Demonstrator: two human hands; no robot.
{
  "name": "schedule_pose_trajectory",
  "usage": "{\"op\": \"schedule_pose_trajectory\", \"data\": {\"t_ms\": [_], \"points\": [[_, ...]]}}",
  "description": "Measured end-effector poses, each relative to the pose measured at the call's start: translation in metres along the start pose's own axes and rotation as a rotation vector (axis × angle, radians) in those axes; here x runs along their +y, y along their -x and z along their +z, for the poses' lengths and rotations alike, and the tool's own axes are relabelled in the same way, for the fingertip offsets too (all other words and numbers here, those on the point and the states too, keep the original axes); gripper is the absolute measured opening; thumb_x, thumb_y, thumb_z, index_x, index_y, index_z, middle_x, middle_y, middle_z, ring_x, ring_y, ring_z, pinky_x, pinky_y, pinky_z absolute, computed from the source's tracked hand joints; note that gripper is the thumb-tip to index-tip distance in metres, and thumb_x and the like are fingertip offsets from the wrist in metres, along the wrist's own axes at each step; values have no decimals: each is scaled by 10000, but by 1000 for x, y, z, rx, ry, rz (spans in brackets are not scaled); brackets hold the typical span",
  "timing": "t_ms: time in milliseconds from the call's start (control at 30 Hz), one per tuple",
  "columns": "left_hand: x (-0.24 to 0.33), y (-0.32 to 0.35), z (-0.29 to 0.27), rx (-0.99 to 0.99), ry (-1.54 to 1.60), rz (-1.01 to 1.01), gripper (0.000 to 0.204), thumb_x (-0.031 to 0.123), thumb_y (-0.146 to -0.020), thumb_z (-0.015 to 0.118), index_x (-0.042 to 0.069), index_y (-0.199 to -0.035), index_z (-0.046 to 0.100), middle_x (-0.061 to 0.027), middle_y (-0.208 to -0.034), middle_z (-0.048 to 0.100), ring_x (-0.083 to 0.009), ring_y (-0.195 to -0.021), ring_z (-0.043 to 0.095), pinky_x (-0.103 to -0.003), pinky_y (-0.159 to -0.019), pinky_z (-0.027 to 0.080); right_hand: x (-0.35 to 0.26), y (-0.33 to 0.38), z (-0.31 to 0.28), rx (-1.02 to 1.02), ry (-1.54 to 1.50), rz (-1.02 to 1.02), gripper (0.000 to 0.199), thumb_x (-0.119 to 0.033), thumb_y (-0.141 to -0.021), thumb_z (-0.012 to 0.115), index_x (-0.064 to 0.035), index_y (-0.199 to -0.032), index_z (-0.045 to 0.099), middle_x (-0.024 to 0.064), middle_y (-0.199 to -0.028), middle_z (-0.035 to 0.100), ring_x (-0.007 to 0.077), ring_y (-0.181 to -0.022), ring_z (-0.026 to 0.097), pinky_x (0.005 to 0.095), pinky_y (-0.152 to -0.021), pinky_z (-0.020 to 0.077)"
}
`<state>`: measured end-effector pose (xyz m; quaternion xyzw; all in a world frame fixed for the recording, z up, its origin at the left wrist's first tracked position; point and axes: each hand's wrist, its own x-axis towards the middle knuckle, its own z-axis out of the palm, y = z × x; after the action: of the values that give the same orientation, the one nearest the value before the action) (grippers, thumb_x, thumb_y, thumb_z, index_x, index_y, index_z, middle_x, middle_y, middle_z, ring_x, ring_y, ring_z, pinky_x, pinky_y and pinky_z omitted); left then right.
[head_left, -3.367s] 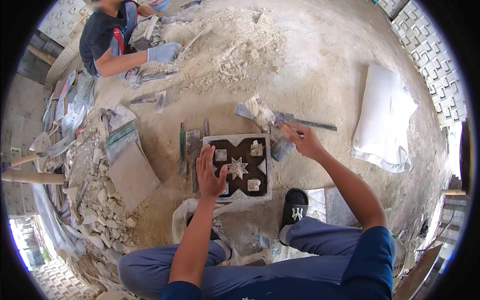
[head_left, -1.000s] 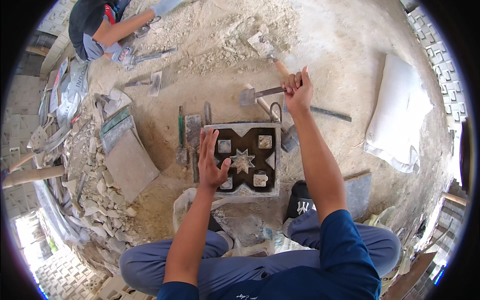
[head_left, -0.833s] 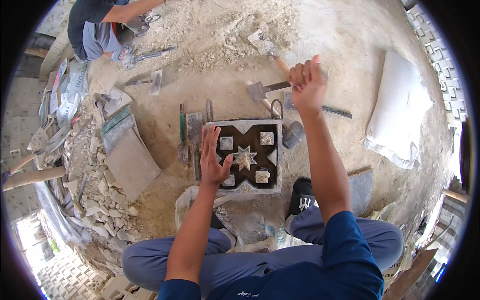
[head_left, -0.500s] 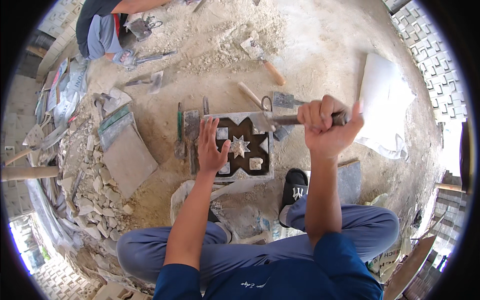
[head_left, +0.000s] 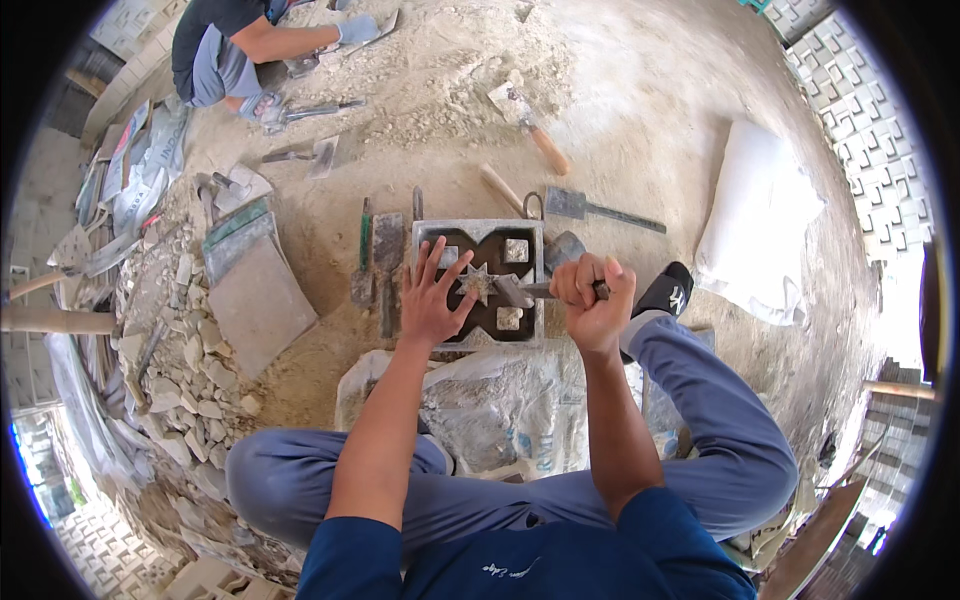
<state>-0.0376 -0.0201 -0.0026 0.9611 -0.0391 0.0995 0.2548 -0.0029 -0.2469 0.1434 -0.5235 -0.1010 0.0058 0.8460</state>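
A square grey metal mould (head_left: 478, 228) lies on the ground in front of me, with a star-shaped piece (head_left: 479, 284) in its middle and small square blocks around it. My left hand (head_left: 432, 303) rests over the mould's left side, fingers spread. In my right hand (head_left: 592, 298) is the handle of a flat-bladed hand tool, fist closed around it. The tool's flat blade (head_left: 513, 291) is over the mould's right part, beside the star. Whether it touches the mould I cannot tell.
Flat metal tools (head_left: 388, 250) lie left of the mould; a wooden-handled trowel (head_left: 544, 146) and a spatula-like tool (head_left: 610, 212) lie beyond. Flat slabs (head_left: 262, 305) and rubble (head_left: 195, 375) are at left, a white sack (head_left: 760, 230) at right. A co-worker (head_left: 230, 50) squats far left.
My right hand has come down and left, bringing the tool's blade over the mould. My left hand's fingers have spread wider. My right foot has moved outward; the co-worker's gloved hand has come into view.
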Motion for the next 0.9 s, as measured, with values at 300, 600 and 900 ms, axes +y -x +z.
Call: {"op": "schedule_pose_trajectory", "data": {"t_ms": [300, 600, 900], "points": [[6, -6, -2, 25, 38, 60, 488, 461, -925, 707, 377, -1405, 675, -77, -1675, 382, -340, -1520, 402, -559, -1136, 411, -5, -2, -4, -30, 92, -100, 599, -405, -1050, 431, -63, -573, 311, 24, -522, 313, 146, -495, 331, 340, -490, 249], [5, -9, -1, 32, 39, 70, 463, 456, -934, 700, 392, -1393, 681, -90, -1664, 391, -347, -1476, 455, -551, -1079, 453, 39, 17, -11, -152, 399, -32, 558, -332, -1071, 373, -24, -610, 312, 46, -535, 350, 154, -488, 314, 349, -492, 229], [-3, -7, 7, 90, 132, 68, 478, 446, -950, 677, 378, -1423, 656, -91, -1649, 405, -342, -1432, 491, -557, -1084, 449, 57, -1, -14, -58, 232, 117, 523, -305, -1063, 392, -73, -596, 344, 8, -559, 370, 111, -526, 288, 325, -507, 232]]}}
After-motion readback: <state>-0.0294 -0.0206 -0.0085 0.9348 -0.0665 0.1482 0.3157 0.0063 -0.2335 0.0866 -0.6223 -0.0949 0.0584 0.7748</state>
